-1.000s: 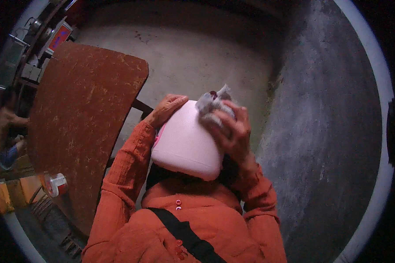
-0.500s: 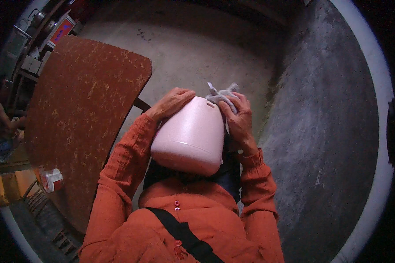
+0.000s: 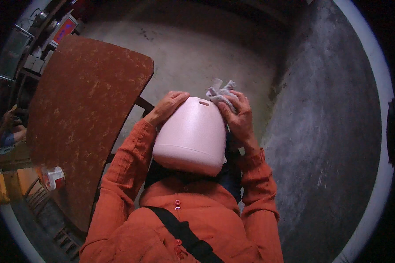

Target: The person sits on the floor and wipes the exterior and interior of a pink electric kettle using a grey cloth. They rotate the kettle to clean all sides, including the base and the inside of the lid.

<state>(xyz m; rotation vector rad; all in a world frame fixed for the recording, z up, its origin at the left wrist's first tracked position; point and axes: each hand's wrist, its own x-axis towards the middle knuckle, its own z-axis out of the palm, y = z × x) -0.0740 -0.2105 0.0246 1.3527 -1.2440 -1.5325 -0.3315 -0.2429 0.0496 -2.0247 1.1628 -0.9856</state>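
A glossy pink rounded plastic vessel (image 3: 191, 136), narrower at its far end and with a small slot there, rests on my lap. I cannot tell its exact kind. My left hand (image 3: 169, 106) is curled against its far left side, fingertips reaching over the far end. A crumpled grey-white cloth (image 3: 220, 91) is gripped in my right hand (image 3: 240, 117), at the vessel's far right edge. Part of the cloth sticks up beyond the fingers. The far side of the vessel is hidden from me.
A reddish-brown table (image 3: 87, 87) stands to my left, with a white and red tub (image 3: 54, 178) at its near left edge. Past the table sits another person (image 3: 14, 131). A grey wall (image 3: 320, 144) rises on my right; concrete floor (image 3: 197, 52) lies ahead.
The vessel has turned slightly, its slot shifting left. My left hand has moved a little left along with it, and the cloth's loose ends have changed shape. The other person's arm is raised.
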